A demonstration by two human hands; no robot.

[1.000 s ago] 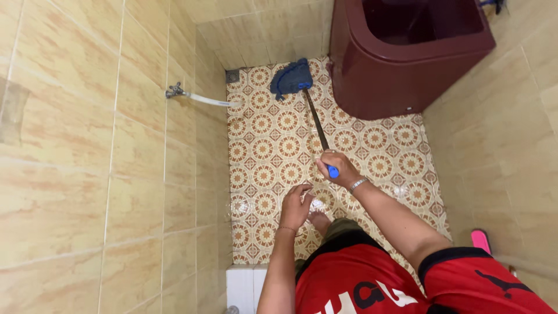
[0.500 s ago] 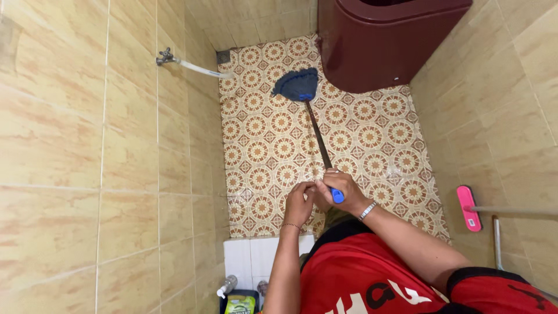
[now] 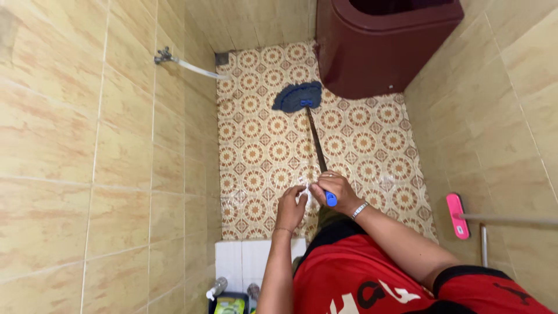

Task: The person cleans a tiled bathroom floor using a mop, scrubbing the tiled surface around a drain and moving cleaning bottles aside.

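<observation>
Mop head (image 3: 299,96) pulled back from maroon tub (image 3: 378,52); right hand (image 3: 332,191) grips handle, left hand (image 3: 290,206) loose beside.

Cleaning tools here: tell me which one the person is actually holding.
The blue mop, its head lying on the patterned floor: the right hand grips its handle end. The pink-headed tool leans untouched against the right wall.

Beside the glossy maroon plastic tub (image 3: 372,52), the blue mop head (image 3: 297,96) looks soft, matt cloth. Its dark handle (image 3: 317,142) ends in smooth blue plastic. Patterned floor tiles (image 3: 360,139) shine wetly.
</observation>
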